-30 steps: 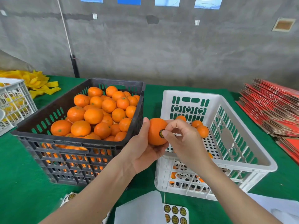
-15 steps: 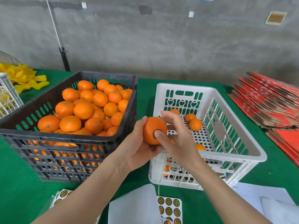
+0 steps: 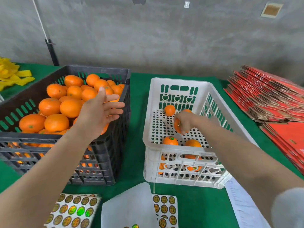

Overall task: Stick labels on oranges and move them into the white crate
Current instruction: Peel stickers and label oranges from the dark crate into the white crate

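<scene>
My right hand reaches down inside the white crate and grips a labelled orange just above the perforated floor. Several other oranges lie in that crate, one with a sticker on top. My left hand hovers, fingers spread and holding nothing, over the right side of the black crate, which is heaped with unlabelled oranges. Sheets of round gold labels lie on the green table near the front edge.
A second label sheet and white backing paper lie in front of the white crate. A printed paper sits at the front right. Stacked red cartons fill the right side. Yellow packing material lies at the far left.
Both hands held one orange between the crates while the right pressed a label on. Now the right hand has carried it down into the white crate, and the left let go and moved over the black crate.
</scene>
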A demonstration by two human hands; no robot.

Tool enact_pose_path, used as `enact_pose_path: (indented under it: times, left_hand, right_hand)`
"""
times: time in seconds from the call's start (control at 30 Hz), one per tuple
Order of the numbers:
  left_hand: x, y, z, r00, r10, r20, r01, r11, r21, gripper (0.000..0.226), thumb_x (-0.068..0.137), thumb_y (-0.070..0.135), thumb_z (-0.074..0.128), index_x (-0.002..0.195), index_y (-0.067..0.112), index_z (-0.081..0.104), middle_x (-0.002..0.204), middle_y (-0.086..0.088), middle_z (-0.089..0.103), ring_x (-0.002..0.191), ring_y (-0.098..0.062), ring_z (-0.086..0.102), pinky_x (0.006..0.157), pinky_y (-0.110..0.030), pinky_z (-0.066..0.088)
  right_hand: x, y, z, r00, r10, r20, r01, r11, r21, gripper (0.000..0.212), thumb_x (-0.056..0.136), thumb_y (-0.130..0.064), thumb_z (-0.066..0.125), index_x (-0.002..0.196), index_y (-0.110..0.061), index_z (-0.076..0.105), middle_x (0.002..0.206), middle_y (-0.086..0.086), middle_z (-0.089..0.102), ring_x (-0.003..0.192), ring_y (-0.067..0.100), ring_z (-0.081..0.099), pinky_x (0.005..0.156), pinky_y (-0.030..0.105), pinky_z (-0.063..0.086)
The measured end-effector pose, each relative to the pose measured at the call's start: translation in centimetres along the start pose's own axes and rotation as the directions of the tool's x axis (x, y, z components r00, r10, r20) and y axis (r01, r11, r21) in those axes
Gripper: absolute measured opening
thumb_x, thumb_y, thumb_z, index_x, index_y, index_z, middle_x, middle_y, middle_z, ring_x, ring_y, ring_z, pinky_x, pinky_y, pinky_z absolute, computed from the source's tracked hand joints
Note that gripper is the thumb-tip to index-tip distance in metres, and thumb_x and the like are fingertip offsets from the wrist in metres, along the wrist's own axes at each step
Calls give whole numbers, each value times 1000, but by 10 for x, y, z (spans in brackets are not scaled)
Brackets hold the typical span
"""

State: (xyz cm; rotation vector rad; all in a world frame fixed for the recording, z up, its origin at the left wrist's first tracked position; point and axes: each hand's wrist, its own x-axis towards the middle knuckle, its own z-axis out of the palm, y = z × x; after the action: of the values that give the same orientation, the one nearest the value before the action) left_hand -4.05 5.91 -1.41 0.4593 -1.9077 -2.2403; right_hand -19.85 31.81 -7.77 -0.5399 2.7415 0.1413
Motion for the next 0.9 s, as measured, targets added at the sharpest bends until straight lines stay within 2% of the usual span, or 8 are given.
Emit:
enact_pose_path:
  times: [0.2,0.3,0.4,0.5,0.57,0.63,0.73,0.9]
  left_hand:
    - [12,7,-30,996,29,-79,-32,998,-48,40,102,41,32,96,16,63,89,-4,69,74,-17,62,69,-29,47]
    - [20,15,-42,994,48,-100,-53,997,-48,35,103,36,35,95,17,63,89,-5,69,71,-16,62,67,-28,47]
    - [30,20,-55,992,57,-115,-59,998,-17,27,101,26,40,95,17,64,85,-3,70,73,-17,63,70,-29,49]
    - [47,17,-64,994,69,-80,-49,973,225,21,95,10,51,111,11,64,91,-5,69,82,-20,63,68,-28,50]
    - [62,8,-62,997,45,69,-76,814,576,38,90,6,60,127,7,56,111,-9,64,97,-20,60,72,-27,48]
    - [80,-2,-51,979,-42,199,-157,466,871,56,85,10,68,137,4,46,130,-12,55,116,-25,53,84,-30,46]
    - [103,-20,-32,937,-163,310,-308,38,951,56,84,21,70,131,3,46,130,-16,55,118,-32,52,94,-41,45]
    - [116,-39,-29,943,-167,288,-297,-30,954,46,86,26,69,122,8,47,123,-13,57,115,-34,53,83,-37,44]
  right_hand:
    - [36,7,29,965,237,-115,-215,960,178,51,84,-19,62,132,-21,47,125,4,55,83,16,54,43,16,42]
    - [33,2,27,975,3,223,18,995,-95,55,94,-16,47,144,-31,31,140,-8,35,116,18,43,85,18,46]
    - [27,-7,31,931,45,363,21,984,-175,68,92,-17,48,150,-31,14,146,-7,24,132,23,30,104,35,31]
    - [24,-19,11,987,-144,-78,146,989,24,61,91,-12,53,146,-18,28,152,7,28,135,27,33,108,40,34]
    - [15,-35,-5,899,-181,-399,255,957,140,50,92,-13,54,139,-15,40,144,10,40,128,27,41,104,40,38]
    - [1,-58,-19,804,-237,-546,365,921,137,44,92,-15,55,135,-15,45,140,7,46,127,24,44,106,37,35]
    - [-28,-93,-29,723,-343,-600,495,863,103,39,93,-18,55,131,-16,50,136,2,51,125,19,46,106,33,33]
    - [-77,-120,-28,618,-359,-700,599,791,123,29,91,-12,58,120,-11,60,118,3,63,108,17,57,94,28,43]
